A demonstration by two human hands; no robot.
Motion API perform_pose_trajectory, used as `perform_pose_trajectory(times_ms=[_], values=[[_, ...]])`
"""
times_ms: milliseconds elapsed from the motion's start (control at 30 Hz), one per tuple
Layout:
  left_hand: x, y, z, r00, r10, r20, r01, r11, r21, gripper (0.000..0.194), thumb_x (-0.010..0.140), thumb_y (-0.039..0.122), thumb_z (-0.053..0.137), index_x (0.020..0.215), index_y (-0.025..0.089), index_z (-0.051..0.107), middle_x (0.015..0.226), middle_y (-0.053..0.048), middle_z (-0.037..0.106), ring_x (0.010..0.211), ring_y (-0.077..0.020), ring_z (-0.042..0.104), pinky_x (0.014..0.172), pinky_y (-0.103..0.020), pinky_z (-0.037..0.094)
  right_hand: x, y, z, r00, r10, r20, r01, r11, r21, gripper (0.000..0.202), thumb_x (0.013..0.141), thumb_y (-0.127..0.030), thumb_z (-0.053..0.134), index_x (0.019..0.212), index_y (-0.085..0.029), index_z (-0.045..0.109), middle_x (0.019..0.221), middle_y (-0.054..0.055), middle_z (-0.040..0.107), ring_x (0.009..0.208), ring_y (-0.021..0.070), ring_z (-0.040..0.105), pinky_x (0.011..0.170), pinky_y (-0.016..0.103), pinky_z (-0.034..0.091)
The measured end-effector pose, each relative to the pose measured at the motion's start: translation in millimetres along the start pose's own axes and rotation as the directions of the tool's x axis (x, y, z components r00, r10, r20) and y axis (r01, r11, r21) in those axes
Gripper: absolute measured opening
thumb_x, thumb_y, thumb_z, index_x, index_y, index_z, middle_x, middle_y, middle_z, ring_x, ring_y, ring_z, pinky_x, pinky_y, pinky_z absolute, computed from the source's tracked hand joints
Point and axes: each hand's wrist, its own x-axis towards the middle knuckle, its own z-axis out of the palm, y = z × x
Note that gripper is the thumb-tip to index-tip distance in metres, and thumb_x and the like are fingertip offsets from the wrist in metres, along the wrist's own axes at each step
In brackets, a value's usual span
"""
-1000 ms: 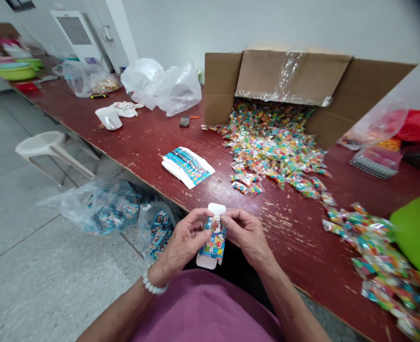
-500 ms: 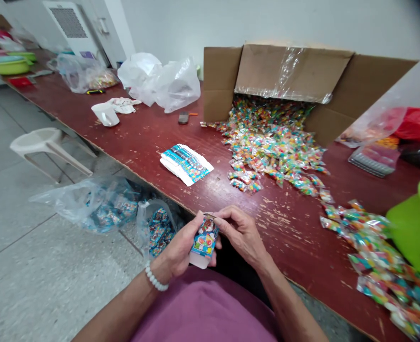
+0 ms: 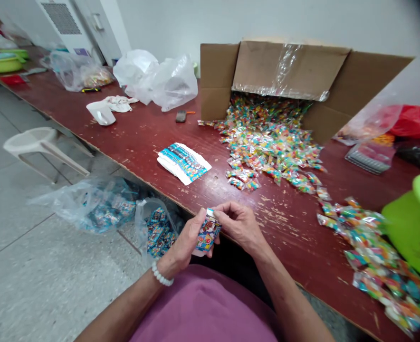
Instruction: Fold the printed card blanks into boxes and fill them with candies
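My left hand (image 3: 186, 241) is wrapped round a small blue printed cardboard box (image 3: 208, 235), held just off the table's front edge. The thumb lies along one side; the other fingers are mostly hidden behind. At the upper end, my right hand (image 3: 240, 227) pinches a flap with thumb and forefinger, and a white inner face shows there. Part of a pale flap sticks out at the lower end. What the box holds is out of sight. Beyond it, a stack of flat blue-and-white printed cartons (image 3: 184, 164) lies on the table, beside clear packets of colourful candy (image 3: 272, 149).
A large cardboard box (image 3: 288, 71) spills candy packets onto the red table (image 3: 138, 147). More packets lie near a green tub (image 3: 405, 223). Plastic bags of small blue boxes (image 3: 110, 209) stand on the floor at left. A white stool (image 3: 35, 140) is farther left.
The box has turned slightly in my hands and its upper flap now shows white. Its pale lower flap is less visible. The whole view has shifted a little.
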Motion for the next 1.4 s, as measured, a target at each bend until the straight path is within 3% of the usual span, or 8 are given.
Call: perform_pose_trajectory(times_ms=[200,333,433,567,767,933,1133,1400], values=[[1,0,-0.6,0.999,-0.022,0.036,0.026,0.994,-0.105,0.067,0.092,0.07,0.04,0.134,0.02,0.055,0.068,-0.001,0.064,0.045,-0.0126,0.057,0.041,-0.022,0.045,-16,-9,0,0.963,-0.241,0.12,0.256,0.957,-0.137,0.016,0.096,-0.033,0.06,0.091,-0.024,0.072,0.113,0.006,0.072,0.09,0.0198,0.069,0.083,0.036,0.055],[2,4,2.6,0.997,-0.047,0.062,0.057,0.983,-0.176,0.06,0.089,0.064,0.054,0.132,0.023,0.053,0.075,-0.001,0.065,0.048,-0.0126,0.059,0.043,-0.022,0.047,-9,-6,-12,0.953,-0.273,0.13,0.301,0.905,-0.302,0.016,0.096,-0.032,0.058,0.092,-0.025,0.072,0.106,0.006,0.072,0.095,0.0215,0.067,0.087,0.036,0.051],[2,12,0.5,0.998,-0.017,0.053,0.026,0.985,-0.172,0.043,0.084,0.044,0.07,0.12,0.024,0.057,0.091,-0.003,0.069,0.062,-0.013,0.065,0.056,-0.023,0.051,17,3,-46,0.948,-0.291,-0.131,0.204,0.868,-0.452,0.023,0.095,-0.037,0.055,0.092,-0.021,0.071,0.097,0.007,0.071,0.092,0.023,0.065,0.085,0.037,0.049],[4,17,-9.5,1.0,0.028,0.009,-0.028,0.999,-0.047,0.034,0.081,0.039,0.075,0.106,0.019,0.064,0.097,-0.005,0.069,0.078,-0.0134,0.063,0.066,-0.023,0.052,56,19,-100,0.808,-0.277,-0.519,-0.154,0.752,-0.641,0.034,0.081,-0.035,0.066,0.108,-0.015,0.07,0.116,0.017,0.066,0.113,0.0334,0.055,0.098,0.046,0.04],[13,20,-24.9,0.975,0.168,-0.147,-0.16,0.985,0.062,0.047,0.064,0.024,0.086,0.103,0.018,0.061,0.084,0.002,0.065,0.075,-0.0129,0.061,0.07,-0.025,0.053,72,36,-128,0.799,-0.116,-0.59,-0.234,0.844,-0.483,0.029,0.059,-0.037,0.081,0.077,-0.018,0.068,0.081,0.008,0.069,0.087,0.0284,0.062,0.081,0.04,0.046],[21,29,-34.1,0.968,0.171,-0.183,-0.166,0.985,0.039,0.054,0.065,0.029,0.086,0.114,0.016,0.064,0.082,0.001,0.066,0.067,-0.012,0.063,0.059,-0.022,0.053,47,24,-114,0.819,-0.053,-0.572,-0.131,0.952,-0.276,0.043,0.068,-0.056,0.072,0.083,-0.017,0.065,0.075,0.006,0.069,0.063,0.0182,0.061,0.058,0.03,0.046],[24,29,-33.1,0.959,0.136,-0.249,-0.166,0.981,-0.101,0.048,0.061,0.028,0.089,0.095,0.017,0.057,0.078,0.0,0.069,0.062,-0.0159,0.067,0.051,-0.029,0.059,-3,6,-53,0.914,0.104,-0.391,-0.056,0.99,0.132,0.037,0.064,-0.048,0.085,0.078,-0.018,0.07,0.068,0.001,0.069,0.051,0.0111,0.052,0.046,0.023,0.038],[11,20,-31.2,0.997,0.015,-0.069,-0.031,0.974,-0.225,0.045,0.06,0.017,0.088,0.087,0.017,0.052,0.082,-0.001,0.07,0.067,-0.0169,0.069,0.059,-0.033,0.062,-10,5,-25,0.868,-0.051,-0.494,0.04,0.999,-0.034,0.026,0.071,-0.042,0.081,0.073,-0.018,0.07,0.067,0.002,0.07,0.057,0.0147,0.058,0.055,0.027,0.046]])
